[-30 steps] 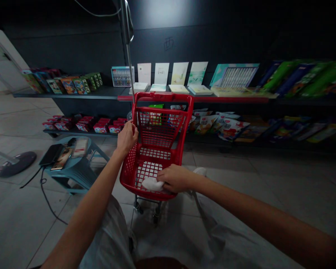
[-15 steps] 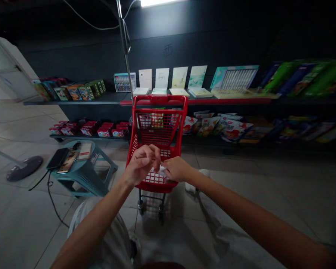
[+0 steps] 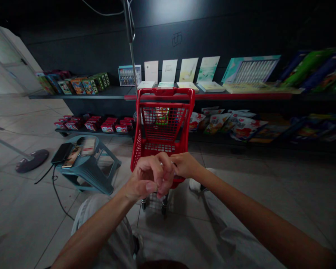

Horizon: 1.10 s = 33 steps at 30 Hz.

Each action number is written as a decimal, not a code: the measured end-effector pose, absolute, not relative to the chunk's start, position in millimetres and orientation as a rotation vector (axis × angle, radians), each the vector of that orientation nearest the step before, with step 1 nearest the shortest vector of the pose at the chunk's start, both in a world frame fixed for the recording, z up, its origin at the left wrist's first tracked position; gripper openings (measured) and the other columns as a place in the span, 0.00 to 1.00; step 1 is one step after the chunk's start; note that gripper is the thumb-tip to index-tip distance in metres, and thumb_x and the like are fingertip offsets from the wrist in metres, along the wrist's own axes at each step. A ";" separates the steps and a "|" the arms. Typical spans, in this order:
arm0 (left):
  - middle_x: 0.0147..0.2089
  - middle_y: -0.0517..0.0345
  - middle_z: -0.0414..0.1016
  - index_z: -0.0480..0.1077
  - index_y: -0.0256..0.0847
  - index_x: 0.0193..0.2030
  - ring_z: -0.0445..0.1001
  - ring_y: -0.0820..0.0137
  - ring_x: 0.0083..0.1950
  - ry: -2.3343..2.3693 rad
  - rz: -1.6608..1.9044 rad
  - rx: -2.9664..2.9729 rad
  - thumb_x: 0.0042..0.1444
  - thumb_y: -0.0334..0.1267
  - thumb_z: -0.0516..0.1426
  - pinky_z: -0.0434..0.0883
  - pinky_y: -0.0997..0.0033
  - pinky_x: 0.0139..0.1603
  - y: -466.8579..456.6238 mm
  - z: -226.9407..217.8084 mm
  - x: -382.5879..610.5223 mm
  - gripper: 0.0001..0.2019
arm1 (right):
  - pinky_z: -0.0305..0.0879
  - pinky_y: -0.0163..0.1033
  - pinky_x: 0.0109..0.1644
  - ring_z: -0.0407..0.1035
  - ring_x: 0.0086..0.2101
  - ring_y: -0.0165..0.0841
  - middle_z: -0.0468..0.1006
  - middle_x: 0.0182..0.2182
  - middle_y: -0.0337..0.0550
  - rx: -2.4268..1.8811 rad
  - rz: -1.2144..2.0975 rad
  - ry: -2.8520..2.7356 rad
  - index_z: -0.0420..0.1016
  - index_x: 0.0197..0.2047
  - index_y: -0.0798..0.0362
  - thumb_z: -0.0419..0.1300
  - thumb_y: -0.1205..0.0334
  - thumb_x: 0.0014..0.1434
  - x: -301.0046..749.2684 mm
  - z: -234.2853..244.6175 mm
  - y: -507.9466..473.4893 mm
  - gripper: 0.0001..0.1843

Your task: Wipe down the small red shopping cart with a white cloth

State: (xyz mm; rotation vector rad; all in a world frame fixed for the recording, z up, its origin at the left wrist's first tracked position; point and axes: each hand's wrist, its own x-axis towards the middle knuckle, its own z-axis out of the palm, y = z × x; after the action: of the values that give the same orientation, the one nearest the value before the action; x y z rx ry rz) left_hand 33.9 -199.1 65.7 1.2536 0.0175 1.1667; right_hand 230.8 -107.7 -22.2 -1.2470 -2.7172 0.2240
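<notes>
My left hand (image 3: 151, 177) is raised in front of a red shopping cart (image 3: 164, 89), its fingers loosely curled and the thumb bent in beneath them. Whatever those fingers hold, if anything, is hidden. Right against its fingertips is my right hand (image 3: 187, 165), closed, back of the hand up. Only a trace of a small white scrap shows between the two hands; most of it is covered by fingers. Both hands hover over the near end of the cart, hiding part of its basket.
A dark shelf (image 3: 100, 93) spans the back, with books (image 3: 169, 71), boxes and snack bags (image 3: 248, 127). At left stands a blue-grey stool (image 3: 96, 170) with a phone (image 3: 72, 157) and cable. A round stand base (image 3: 32, 161) sits farther left. My legs flank the cart.
The view has shifted, with the shelf and stool now farther up the picture. My left hand has come nearer and closer against my right; the white scrap, plain before, is now mostly hidden.
</notes>
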 end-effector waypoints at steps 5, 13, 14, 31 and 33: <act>0.34 0.61 0.63 0.64 0.41 0.26 0.60 0.82 0.21 0.047 1.148 1.248 0.51 0.51 0.67 0.62 0.78 0.15 -198.8 62.0 33.4 0.20 | 0.54 0.35 0.37 0.74 0.35 0.33 0.83 0.36 0.45 -1.280 0.229 -2.730 0.82 0.39 0.53 0.55 0.63 0.64 229.9 -21.1 -111.3 0.12; 0.33 0.61 0.64 0.63 0.41 0.24 0.60 0.82 0.20 0.118 1.184 1.315 0.49 0.56 0.67 0.64 0.76 0.18 -197.6 62.6 32.7 0.24 | 0.53 0.36 0.37 0.73 0.35 0.33 0.83 0.35 0.44 -1.266 0.211 -2.726 0.80 0.38 0.53 0.54 0.65 0.63 229.6 -23.2 -118.7 0.12; 0.33 0.61 0.65 0.63 0.41 0.25 0.61 0.81 0.20 0.134 1.186 1.360 0.50 0.56 0.67 0.65 0.75 0.20 -195.3 62.8 31.1 0.23 | 0.53 0.36 0.37 0.74 0.35 0.34 0.83 0.35 0.45 -1.267 0.202 -2.726 0.80 0.38 0.54 0.54 0.65 0.63 229.7 -23.8 -119.1 0.13; 0.29 0.64 0.72 0.71 0.41 0.32 0.68 0.75 0.29 0.957 0.785 2.248 0.48 0.30 0.60 0.63 0.74 0.32 -166.4 31.9 24.6 0.04 | 0.58 0.35 0.39 0.75 0.35 0.35 0.83 0.34 0.46 -1.219 0.220 -2.637 0.80 0.35 0.54 0.54 0.67 0.60 235.4 -29.7 -117.7 0.11; 0.31 0.63 0.72 0.68 0.42 0.33 0.69 0.73 0.30 1.068 0.832 2.242 0.51 0.32 0.59 0.65 0.72 0.34 -172.6 23.8 34.0 0.04 | 0.58 0.35 0.39 0.75 0.36 0.34 0.84 0.34 0.45 -1.199 0.248 -2.625 0.80 0.36 0.54 0.55 0.67 0.59 236.2 -30.1 -118.0 0.11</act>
State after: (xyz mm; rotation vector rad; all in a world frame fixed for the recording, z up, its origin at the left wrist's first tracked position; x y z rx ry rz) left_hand 34.0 -172.6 23.8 2.2419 1.0680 0.8318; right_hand 236.2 -118.0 -30.1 -1.1987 -2.6254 0.2476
